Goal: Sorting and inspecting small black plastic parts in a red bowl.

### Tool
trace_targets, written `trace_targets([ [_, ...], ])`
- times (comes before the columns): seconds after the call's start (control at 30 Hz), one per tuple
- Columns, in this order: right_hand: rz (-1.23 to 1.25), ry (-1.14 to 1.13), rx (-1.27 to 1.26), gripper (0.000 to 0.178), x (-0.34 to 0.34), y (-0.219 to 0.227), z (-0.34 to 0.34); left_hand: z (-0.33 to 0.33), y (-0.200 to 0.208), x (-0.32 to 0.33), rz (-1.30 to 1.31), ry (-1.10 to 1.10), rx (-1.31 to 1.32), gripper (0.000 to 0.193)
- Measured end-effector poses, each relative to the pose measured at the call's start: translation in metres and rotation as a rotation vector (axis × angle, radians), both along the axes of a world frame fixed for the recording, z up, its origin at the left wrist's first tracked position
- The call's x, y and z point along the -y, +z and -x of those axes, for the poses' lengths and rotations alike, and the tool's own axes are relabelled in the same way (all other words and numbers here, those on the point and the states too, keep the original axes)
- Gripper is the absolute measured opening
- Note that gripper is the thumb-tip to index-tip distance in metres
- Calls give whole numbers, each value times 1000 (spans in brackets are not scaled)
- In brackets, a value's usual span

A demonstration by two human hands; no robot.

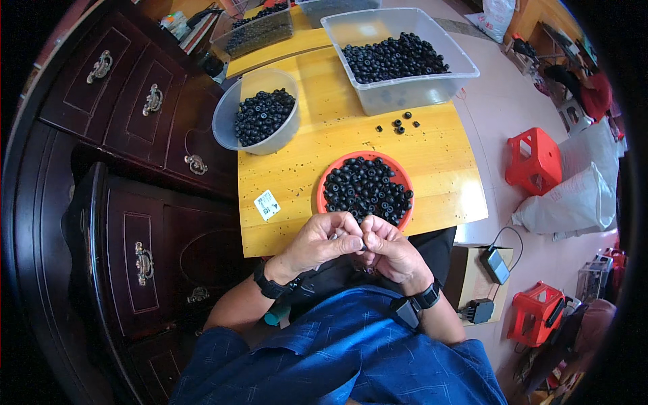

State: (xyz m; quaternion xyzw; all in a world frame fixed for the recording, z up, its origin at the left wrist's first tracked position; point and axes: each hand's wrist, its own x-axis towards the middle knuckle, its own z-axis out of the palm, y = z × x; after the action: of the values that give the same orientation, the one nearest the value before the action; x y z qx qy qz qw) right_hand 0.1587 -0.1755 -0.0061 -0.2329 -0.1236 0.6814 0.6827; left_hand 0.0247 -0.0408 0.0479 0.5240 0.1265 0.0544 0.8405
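Observation:
My left hand (pixel 322 241) and my right hand (pixel 395 254) meet fingertip to fingertip just over the near rim of a round orange-red basin (pixel 321 171). Both are closed in a pinch on one small black part (pixel 364 247), mostly hidden by the fingers. Something pale shows between the curled left fingers, too small to name. Heaped in the basin are many small black round parts (pixel 368 185) with holes through them. Several loose black parts (pixel 399 123) lie on the yellow table (pixel 304 182) beyond it.
A round clear tub (pixel 223 125) and a large clear rectangular bin (pixel 405 101) hold more black parts. A white label (pixel 267 204) lies at the table's left. Dark wooden drawers (pixel 128 94) stand close on the left; red stools (pixel 533 160) and a cardboard box (pixel 466 277) are on the right.

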Motion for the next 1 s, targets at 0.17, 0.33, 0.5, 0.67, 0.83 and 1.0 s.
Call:
trace_targets([
  [0.17,7,6,9,19,-6,-5,-1,3,-8,-5,-336,23,-5,13],
  [0.33,84,-52,62,14,-7,5,-5,-2,8,-23,-530,104,-75,14],
  [0.5,149,-504,808,15,0,11,-21,-12,20,-125,-965,559,-56,12],
  [0.67,231,-716,1779,42,6,3,-34,-12,11,-155,-1178,761,-164,34],
  [0.83,301,-529,1947,66,3,-14,-24,20,-26,-102,-1141,517,-462,32],
  [1.0,345,-534,2065,73,3,-15,-20,23,-75,-54,-856,314,-478,27],
])
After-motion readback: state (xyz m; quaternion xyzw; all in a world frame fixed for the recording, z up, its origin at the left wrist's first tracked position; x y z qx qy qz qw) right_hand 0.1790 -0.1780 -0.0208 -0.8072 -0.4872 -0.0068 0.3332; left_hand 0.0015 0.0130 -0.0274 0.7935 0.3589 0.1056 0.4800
